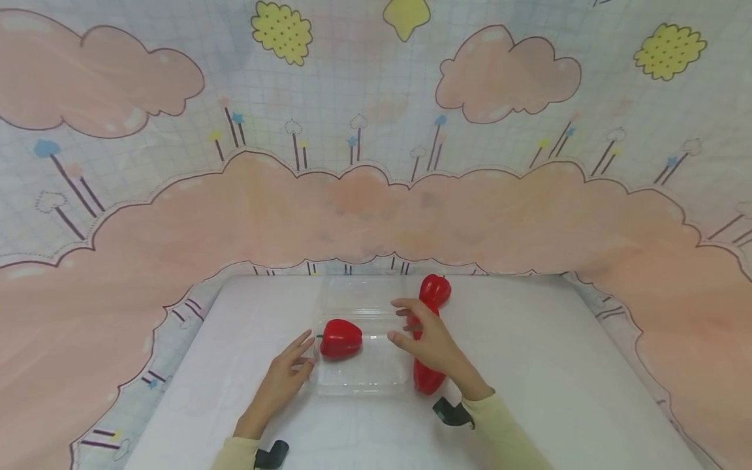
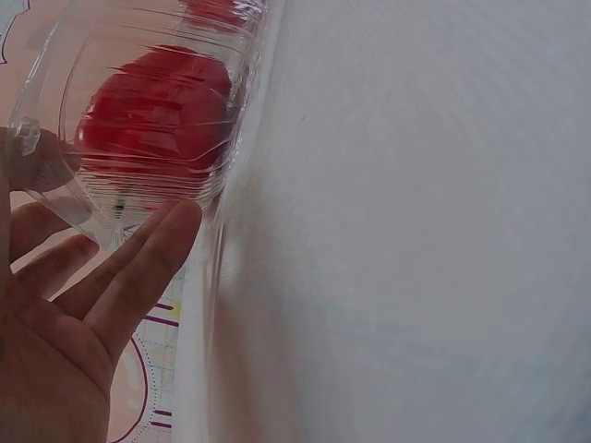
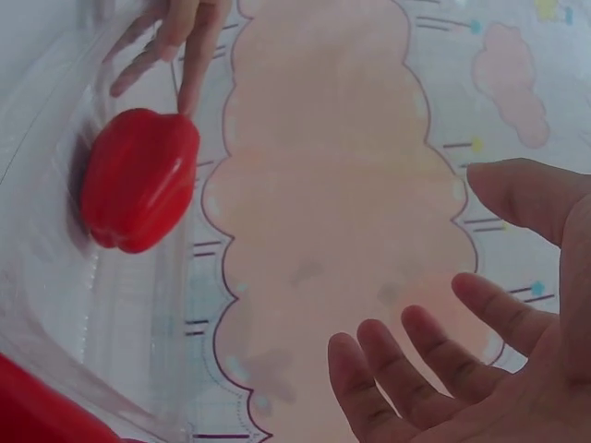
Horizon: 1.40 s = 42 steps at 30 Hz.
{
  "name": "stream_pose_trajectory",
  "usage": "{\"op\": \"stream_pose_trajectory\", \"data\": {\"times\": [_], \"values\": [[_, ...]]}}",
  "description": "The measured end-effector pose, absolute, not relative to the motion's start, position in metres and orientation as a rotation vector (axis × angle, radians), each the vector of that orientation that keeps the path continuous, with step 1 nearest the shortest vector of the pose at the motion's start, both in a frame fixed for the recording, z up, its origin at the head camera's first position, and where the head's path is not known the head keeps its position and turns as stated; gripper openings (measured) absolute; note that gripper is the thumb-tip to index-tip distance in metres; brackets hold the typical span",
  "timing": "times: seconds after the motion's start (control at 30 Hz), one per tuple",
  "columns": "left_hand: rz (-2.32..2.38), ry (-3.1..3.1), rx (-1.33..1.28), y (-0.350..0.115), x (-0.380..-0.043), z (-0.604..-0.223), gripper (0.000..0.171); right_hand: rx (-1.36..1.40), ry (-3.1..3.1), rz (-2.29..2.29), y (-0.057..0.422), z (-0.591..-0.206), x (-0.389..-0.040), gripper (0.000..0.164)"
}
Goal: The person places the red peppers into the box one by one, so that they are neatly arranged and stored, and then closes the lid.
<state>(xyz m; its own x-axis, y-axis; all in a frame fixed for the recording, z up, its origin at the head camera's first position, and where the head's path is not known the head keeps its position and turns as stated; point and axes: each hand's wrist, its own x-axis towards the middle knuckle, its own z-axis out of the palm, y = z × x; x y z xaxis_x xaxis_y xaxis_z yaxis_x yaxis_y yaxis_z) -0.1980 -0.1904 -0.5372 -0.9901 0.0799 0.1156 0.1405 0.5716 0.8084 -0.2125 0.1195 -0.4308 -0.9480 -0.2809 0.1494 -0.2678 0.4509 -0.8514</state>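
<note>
A clear plastic clamshell box (image 1: 376, 375) lies with its lid (image 1: 358, 294) folded back. Inside the base, toward the left, is a red bell pepper (image 1: 342, 339), its green stem facing left. My left hand (image 1: 284, 378) touches the box's left side; in the left wrist view its fingers (image 2: 152, 268) lie fairly straight against the plastic wall. Over the box's right edge, my right hand (image 1: 431, 339) holds nothing, with fingers spread and slightly bent. Beneath and beside it, more red bell peppers (image 1: 427, 378) line up, partly hidden by the hand.
The box stands on a white table (image 1: 529, 365). Behind the table hangs a cloth (image 1: 376, 215) with peach clouds and small drawn figures. A dark device (image 1: 452, 412) sits at the right wrist, another (image 1: 271, 455) at the left.
</note>
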Motion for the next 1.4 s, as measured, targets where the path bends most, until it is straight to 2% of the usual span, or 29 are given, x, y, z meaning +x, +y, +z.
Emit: {"op": "stream_pose_trajectory", "data": {"times": [0.43,0.7,1.07,1.4], "values": [[-1.39,-2.733,-0.2,-0.191,-0.199,-0.539,0.05,-0.424,2.693,-1.581,0.14,-0.439,-0.215,0.059],[-1.375,-2.741,-0.201,-0.192,-0.2,-0.538,0.05,-0.326,2.68,-1.575,0.155,-0.444,-0.215,0.065],[-1.359,-2.75,-0.199,-0.192,-0.199,-0.538,0.05,-0.408,2.699,-1.548,0.176,-0.455,-0.219,0.057],[-1.358,-2.772,-0.191,-0.191,-0.199,-0.535,0.051,-0.327,2.719,-1.493,0.188,-0.468,-0.219,0.056]]}}
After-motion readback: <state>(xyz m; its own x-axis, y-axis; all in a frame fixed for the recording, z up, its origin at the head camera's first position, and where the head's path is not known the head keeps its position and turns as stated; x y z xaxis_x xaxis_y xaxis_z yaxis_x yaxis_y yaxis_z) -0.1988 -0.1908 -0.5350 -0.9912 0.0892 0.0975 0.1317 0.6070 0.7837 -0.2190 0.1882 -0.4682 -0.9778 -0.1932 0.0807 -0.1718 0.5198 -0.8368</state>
